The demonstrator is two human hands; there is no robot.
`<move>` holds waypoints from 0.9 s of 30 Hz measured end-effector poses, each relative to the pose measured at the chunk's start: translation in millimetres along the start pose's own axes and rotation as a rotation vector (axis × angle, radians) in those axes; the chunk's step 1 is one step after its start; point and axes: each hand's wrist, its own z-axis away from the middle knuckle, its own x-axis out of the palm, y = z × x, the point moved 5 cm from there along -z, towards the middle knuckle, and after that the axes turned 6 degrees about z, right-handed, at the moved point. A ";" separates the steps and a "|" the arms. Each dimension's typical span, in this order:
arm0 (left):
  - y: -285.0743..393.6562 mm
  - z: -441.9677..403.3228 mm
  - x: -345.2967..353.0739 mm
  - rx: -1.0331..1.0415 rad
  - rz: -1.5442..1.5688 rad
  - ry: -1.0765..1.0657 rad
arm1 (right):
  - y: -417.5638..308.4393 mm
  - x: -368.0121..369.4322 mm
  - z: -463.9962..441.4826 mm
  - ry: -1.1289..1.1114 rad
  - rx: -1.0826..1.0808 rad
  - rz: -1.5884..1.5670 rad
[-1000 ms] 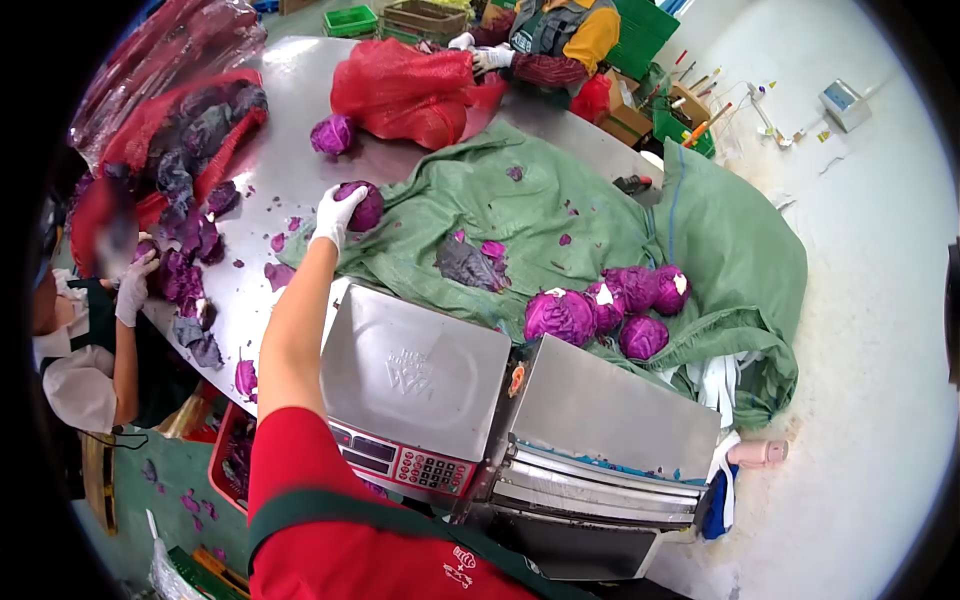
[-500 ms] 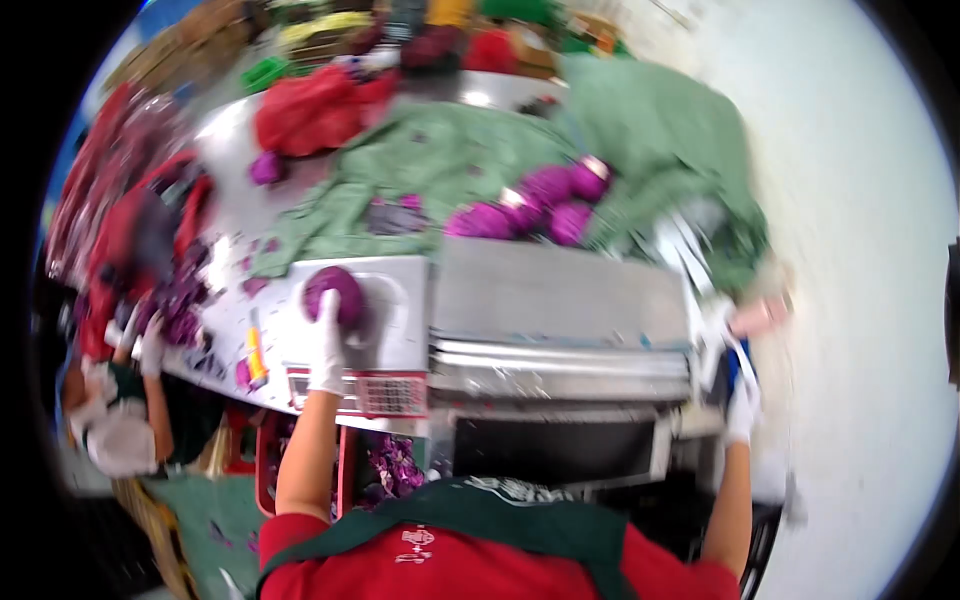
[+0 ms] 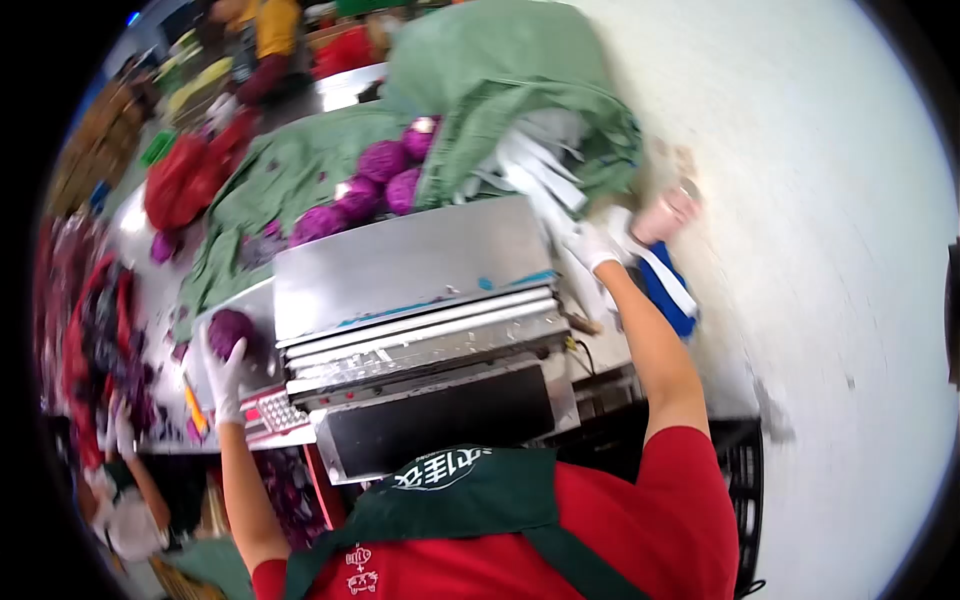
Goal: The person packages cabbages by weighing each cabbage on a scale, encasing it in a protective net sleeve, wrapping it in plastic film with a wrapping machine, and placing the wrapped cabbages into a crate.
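Note:
On the weighing scale [image 3: 262,322] at the left rests a purple cabbage [image 3: 231,334], with my left hand [image 3: 225,378], white-gloved, wrapped round its near side. White strips [image 3: 540,170] spill from the mouth of a green sack, and my gloved right hand [image 3: 592,246] is on their lower end, its fingers closed and blurred; what it grips is hard to make out. Between my hands stands a metal wrapping machine [image 3: 415,265]. Several cabbages [image 3: 383,161] lie behind it on green cloth [image 3: 285,165]. An orange-yellow knife [image 3: 195,408] is left of the scale.
A pink bottle [image 3: 664,213] and a blue item [image 3: 665,290] are beside my right hand, near the white wall [image 3: 800,250]. A co-worker's gloved hands [image 3: 120,430] are at far left. Another person [image 3: 272,40] stands behind the table. Red sacks [image 3: 185,180] lie at left.
The view has swung right. My left hand brought the cabbage from over the green cloth onto the scale. My right hand came into view and moved up to the white strips.

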 end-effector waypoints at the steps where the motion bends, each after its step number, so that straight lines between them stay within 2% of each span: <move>1: 36.3 -1.3 7.3 -0.072 0.129 -0.038 | -22.4 9.1 -7.2 -0.093 -0.013 0.109; 2: 50.9 2.4 7.7 -0.101 0.085 0.028 | 19.2 77.5 -56.1 -0.029 -0.137 0.165; 3: 63.8 3.5 8.1 -0.163 0.165 0.026 | 9.9 79.3 -56.4 -0.031 -0.157 0.126; 5: 16.5 4.7 2.9 -0.070 -0.001 0.096 | 6.4 78.7 -51.2 -0.004 -0.085 0.158; 7: 32.0 11.0 -6.9 0.083 -0.281 0.125 | -28.7 38.9 -30.6 -0.149 0.063 0.229; 8: 31.3 13.6 -7.9 -0.089 -0.044 0.108 | -13.8 44.2 -41.5 -0.206 0.049 0.372; 9: 30.8 15.9 -5.6 -0.240 0.209 0.083 | 65.1 83.2 -78.6 0.038 -0.166 0.130; 10: 32.5 21.7 -10.7 -0.266 0.063 0.136 | 65.2 67.5 -68.9 0.044 -0.202 -0.162; 11: 37.7 25.5 -14.5 -0.210 -0.082 0.228 | 72.3 43.8 -68.1 0.086 -0.206 0.205; 12: 43.1 29.8 -18.0 -0.167 -0.232 0.328 | 89.5 24.8 -61.3 0.209 -0.092 -0.029; 13: 50.1 33.2 -18.4 -0.042 -0.378 0.472 | 75.7 -12.7 -40.5 0.266 -0.117 -0.080; 14: 61.3 36.6 -16.0 -0.083 -0.120 0.500 | 78.2 -35.1 -26.4 0.441 -0.149 -0.282; 15: 87.7 41.3 -11.9 -0.117 0.138 0.520 | 25.3 -77.8 14.0 0.403 -0.005 -0.459; 16: 130.8 44.6 -1.0 -0.153 0.205 0.525 | 11.1 -76.2 24.6 0.321 -0.201 -0.438; 17: 159.3 51.0 27.7 -0.228 0.473 0.438 | -17.9 -77.2 45.6 0.341 -0.519 -0.197; 18: 203.0 55.8 55.5 -0.191 0.616 0.250 | -44.2 -76.1 71.5 0.403 -0.839 0.013; 19: 252.0 57.5 78.9 -0.142 0.787 0.087 | -94.4 -70.4 102.6 0.222 -0.939 -0.002; 20: 278.3 69.4 108.3 -0.261 0.976 -0.095 | -143.3 -64.5 134.5 0.025 -1.018 -0.025; 21: 306.0 76.7 120.4 -0.181 0.855 -0.213 | -182.3 -52.3 157.2 -0.487 -0.688 -0.483; 23: 310.8 95.4 156.8 -0.371 1.049 -0.465 | -217.6 -33.4 174.1 -0.728 -0.622 -0.526; 24: 306.3 102.9 158.7 -0.392 1.085 -0.373 | -225.4 -26.3 179.7 -0.743 -0.640 -0.503; 26: 303.4 112.2 145.2 -0.417 1.124 -0.263 | -234.7 -9.3 181.6 -0.772 -0.525 -0.705; 27: 303.6 115.9 133.9 -0.336 0.930 -0.184 | -236.8 -1.5 182.9 -0.784 -0.529 -0.694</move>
